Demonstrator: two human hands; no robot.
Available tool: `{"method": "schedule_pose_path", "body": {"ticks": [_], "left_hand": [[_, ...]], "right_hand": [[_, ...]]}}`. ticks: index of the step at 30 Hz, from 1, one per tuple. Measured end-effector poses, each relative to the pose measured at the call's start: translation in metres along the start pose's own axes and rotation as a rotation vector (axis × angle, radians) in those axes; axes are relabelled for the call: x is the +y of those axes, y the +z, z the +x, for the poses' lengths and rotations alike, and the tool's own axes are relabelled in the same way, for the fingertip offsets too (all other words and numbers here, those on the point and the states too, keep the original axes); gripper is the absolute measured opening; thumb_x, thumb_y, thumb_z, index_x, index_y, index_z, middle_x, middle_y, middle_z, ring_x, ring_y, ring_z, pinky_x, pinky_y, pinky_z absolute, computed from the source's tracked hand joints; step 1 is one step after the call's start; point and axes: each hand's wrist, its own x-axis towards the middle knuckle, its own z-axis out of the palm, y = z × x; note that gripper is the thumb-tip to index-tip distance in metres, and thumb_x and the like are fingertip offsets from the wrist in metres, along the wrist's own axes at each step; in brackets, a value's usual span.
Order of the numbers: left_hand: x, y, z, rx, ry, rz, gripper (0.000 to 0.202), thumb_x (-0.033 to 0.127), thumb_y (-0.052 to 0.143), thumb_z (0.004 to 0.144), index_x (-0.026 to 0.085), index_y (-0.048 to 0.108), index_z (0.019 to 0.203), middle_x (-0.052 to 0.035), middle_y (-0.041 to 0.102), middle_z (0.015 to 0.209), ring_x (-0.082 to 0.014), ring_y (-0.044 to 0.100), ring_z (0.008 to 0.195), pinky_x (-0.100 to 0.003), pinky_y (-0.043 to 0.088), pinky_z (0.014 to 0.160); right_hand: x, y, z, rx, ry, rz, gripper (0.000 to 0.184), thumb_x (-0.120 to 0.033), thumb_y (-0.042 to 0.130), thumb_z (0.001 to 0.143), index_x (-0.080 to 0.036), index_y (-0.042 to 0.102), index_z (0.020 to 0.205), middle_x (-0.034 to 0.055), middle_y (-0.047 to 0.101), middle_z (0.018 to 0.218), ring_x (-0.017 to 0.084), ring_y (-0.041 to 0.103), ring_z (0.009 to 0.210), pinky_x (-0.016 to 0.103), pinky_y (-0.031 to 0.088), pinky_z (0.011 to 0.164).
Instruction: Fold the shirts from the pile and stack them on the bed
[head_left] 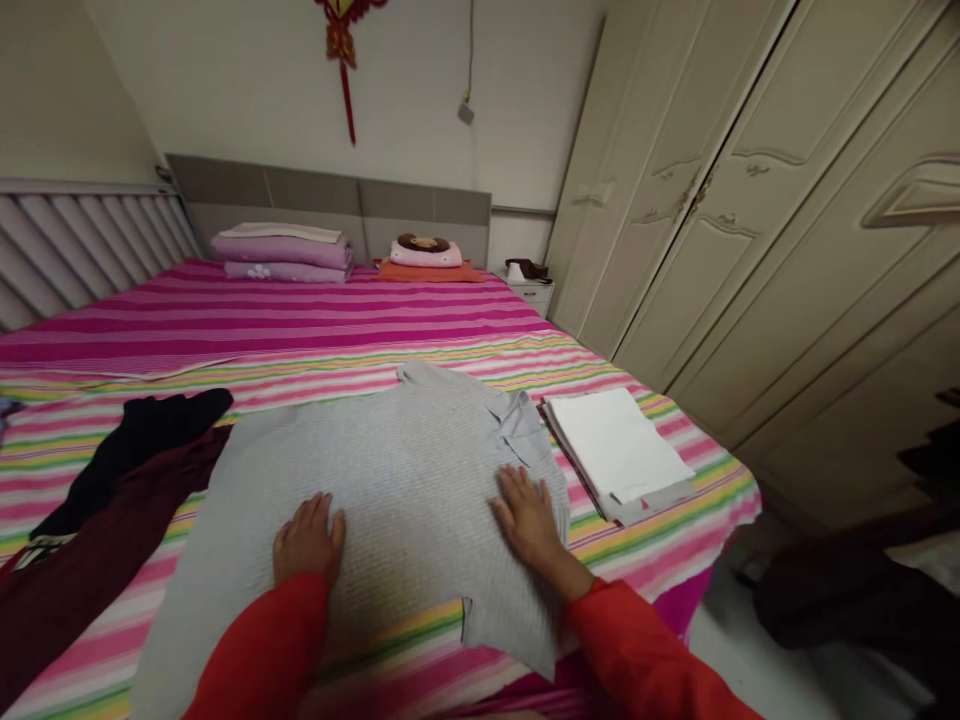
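"Grey shirt (397,470), folks, spread out on the striped bed cover (420,345), collar end pointing right, one short sleeve at the far side and another at the near side!"

"And the hands, what are they up to?"

"Both down on the cloth! Left hand (307,540) rests on the body of the shirt, palm down, fingers close together, thumb out to the side, and nothing is clasped in it."

"Over to the other one!"

"Right hand (531,515) lies just below the collar, fingers fanned wide, palm to the fabric, no hold on anything that I can see!"

"Who's flanking the shirt?"

"On the left, a black garment (142,430) and a maroon garment (135,530), side by side, the maroon one reaching close to the shirt's edge. On the right, just beside the collar end, a folded pile (622,440) with white on top!"

"And at the back?"

"Folded purple bedding (289,250) by the headboard (420,200), a pink pillow (431,257) to its right, on something orange, all well apart from the hands"
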Motion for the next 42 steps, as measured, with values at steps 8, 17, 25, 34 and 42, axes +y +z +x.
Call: {"method": "schedule_pose_path", "body": {"ticks": [8,17,25,34,42], "left_hand": [[0.007,-0.01,-0.004,-0.029,-0.012,0.01,0.051,0.033,0.032,0.093,0.013,0.055,0.135,-0.0118,0.05,0.147,-0.0255,0.042,0.137,-0.042,0.031,0.112],[0.022,-0.018,-0.007,-0.018,-0.09,-0.006,0.049,0.03,0.033,0.094,0.014,0.054,0.136,-0.0116,0.048,0.148,-0.0251,0.04,0.138,-0.047,0.027,0.115],[0.147,0.011,-0.071,-0.228,0.394,-0.157,0.052,0.042,0.036,0.096,0.024,0.044,0.145,-0.0048,0.037,0.156,-0.0248,0.025,0.146,-0.05,0.021,0.118],[0.035,-0.011,-0.017,-0.196,0.162,0.074,0.052,0.038,0.038,0.096,0.025,0.043,0.145,-0.0049,0.038,0.155,-0.0272,0.029,0.145,-0.052,0.021,0.117],[-0.115,-0.052,-0.002,-0.029,-0.267,0.147,0.052,0.038,0.033,0.095,0.027,0.044,0.145,-0.0042,0.04,0.154,-0.0268,0.031,0.143,-0.053,0.025,0.115]], "right_hand": [[0.008,0.014,0.004,0.03,0.172,-0.011,0.051,-0.037,0.03,0.099,-0.02,0.046,0.144,0.0093,0.043,0.151,0.028,0.031,0.143,0.054,0.02,0.115],[0.034,0.011,0.012,0.156,0.281,-0.083,0.053,-0.036,0.026,0.098,-0.014,0.051,0.139,0.0113,0.046,0.149,0.027,0.035,0.141,0.048,0.025,0.112],[0.034,0.012,0.01,0.186,0.261,-0.078,0.051,-0.033,0.029,0.097,-0.012,0.053,0.137,0.0137,0.049,0.147,0.028,0.038,0.139,0.049,0.026,0.111],[0.036,0.016,0.009,0.251,0.239,-0.12,0.05,-0.033,0.029,0.097,-0.012,0.056,0.133,0.0136,0.053,0.143,0.027,0.042,0.135,0.048,0.029,0.108],[0.042,0.023,0.01,0.347,0.185,-0.136,0.05,-0.035,0.028,0.097,-0.012,0.06,0.128,0.015,0.058,0.137,0.028,0.046,0.129,0.048,0.032,0.103]]}}
